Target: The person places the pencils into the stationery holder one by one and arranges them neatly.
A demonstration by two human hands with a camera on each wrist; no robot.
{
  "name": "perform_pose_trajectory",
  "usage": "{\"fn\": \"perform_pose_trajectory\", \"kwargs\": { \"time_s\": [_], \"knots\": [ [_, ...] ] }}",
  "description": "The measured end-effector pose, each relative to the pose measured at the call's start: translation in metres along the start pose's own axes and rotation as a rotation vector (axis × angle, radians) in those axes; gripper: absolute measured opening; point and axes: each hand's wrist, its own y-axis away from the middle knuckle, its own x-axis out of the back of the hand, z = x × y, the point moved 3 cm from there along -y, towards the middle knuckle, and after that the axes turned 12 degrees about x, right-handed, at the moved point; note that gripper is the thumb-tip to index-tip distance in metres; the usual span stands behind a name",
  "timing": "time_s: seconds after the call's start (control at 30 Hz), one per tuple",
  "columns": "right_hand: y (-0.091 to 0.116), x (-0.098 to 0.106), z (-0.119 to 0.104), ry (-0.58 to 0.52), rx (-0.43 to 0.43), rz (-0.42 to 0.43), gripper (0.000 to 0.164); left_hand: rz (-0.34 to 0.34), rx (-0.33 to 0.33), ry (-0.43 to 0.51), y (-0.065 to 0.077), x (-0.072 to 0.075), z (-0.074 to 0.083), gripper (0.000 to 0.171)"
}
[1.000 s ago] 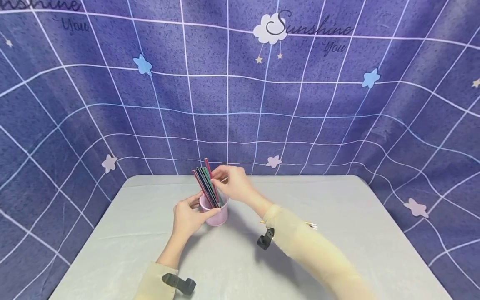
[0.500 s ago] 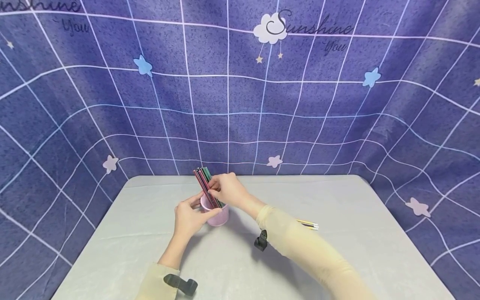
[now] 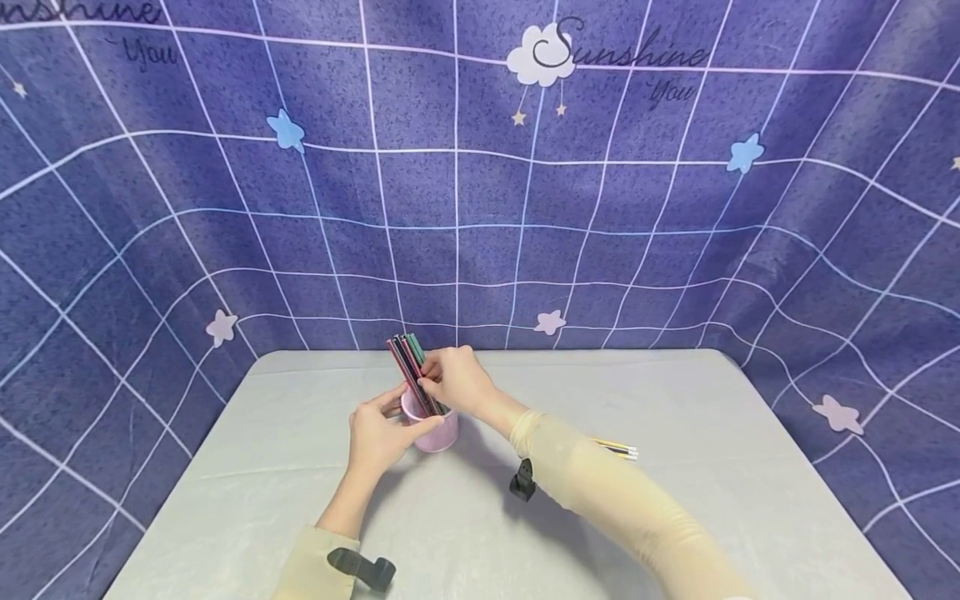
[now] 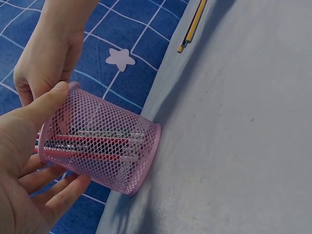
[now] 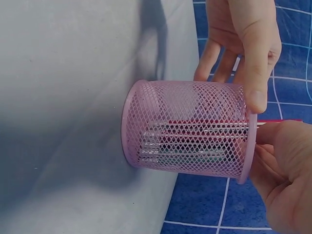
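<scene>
"While the left hand [image 3: 378, 435] grips the pink mesh cup [image 3: 438, 439] around its rim, where's the right hand [image 3: 459, 382]?"

"Just above that rim, thumb and fingers pinching the pencils [image 3: 407, 362] that lean out of the cup, between both hands!"

"And the yellow pencils [image 3: 618, 450]?"

"On the table [image 3: 465, 533], off to the right hand's right."

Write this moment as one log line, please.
left hand: holds pink mesh cup | right hand: grips pencils in cup | yellow pencils: on table
</scene>
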Motion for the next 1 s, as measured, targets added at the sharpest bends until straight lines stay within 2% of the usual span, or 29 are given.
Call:
{"fn": "perform_pose_trajectory", "kwargs": {
  "time_s": [0.37,0.7,1.0],
  "knots": [
    [0.001,0.004,-0.003,0.012,0.011,0.013,0.011,0.004,0.015,-0.005,0.001,0.001,-0.001,0.080],
    [0.020,0.052,0.006,0.157,0.134,0.130,0.008,0.005,0.038,0.017,-0.001,0.000,0.001,0.083],
    [0.060,0.092,0.047,0.208,0.104,0.103,0.004,-0.001,0.070,0.024,-0.001,-0.001,0.000,0.084]
  ]
}}
